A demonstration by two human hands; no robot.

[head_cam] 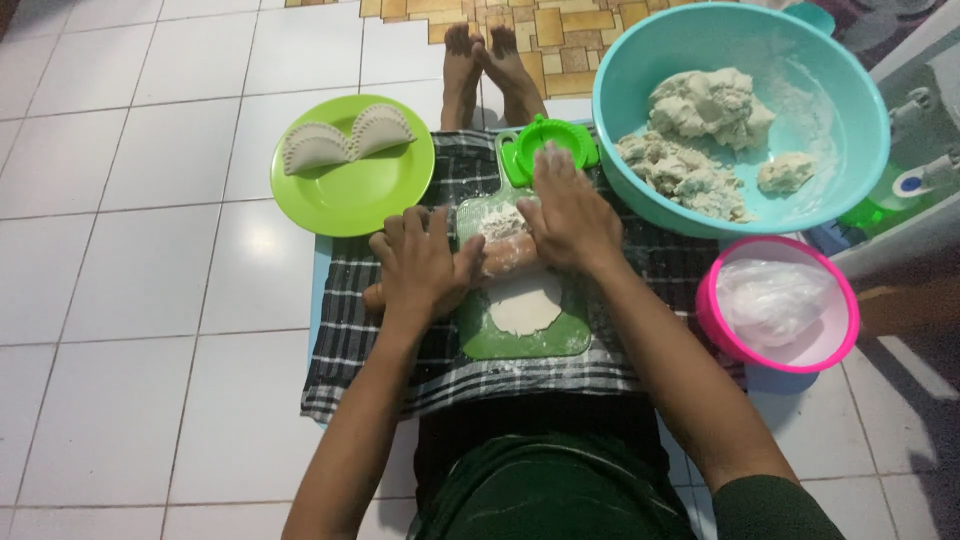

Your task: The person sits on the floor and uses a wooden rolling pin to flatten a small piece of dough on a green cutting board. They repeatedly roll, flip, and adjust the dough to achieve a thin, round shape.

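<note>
Rolling pin under both hands, dough beneath

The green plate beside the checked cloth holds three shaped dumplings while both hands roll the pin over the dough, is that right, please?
Not quite: the head view shows two shaped dumplings on the green plate, not three. Both the left hand and right hand do rest on the rolling pin over the dough.

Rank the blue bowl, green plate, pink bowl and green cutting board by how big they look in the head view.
1. Blue bowl, plainly largest.
2. Green plate.
3. Pink bowl, close to the plate in width, so that order is unsure.
4. Cutting board, partly hidden by hands and a rolling pin, so it only looks smallest.
</note>
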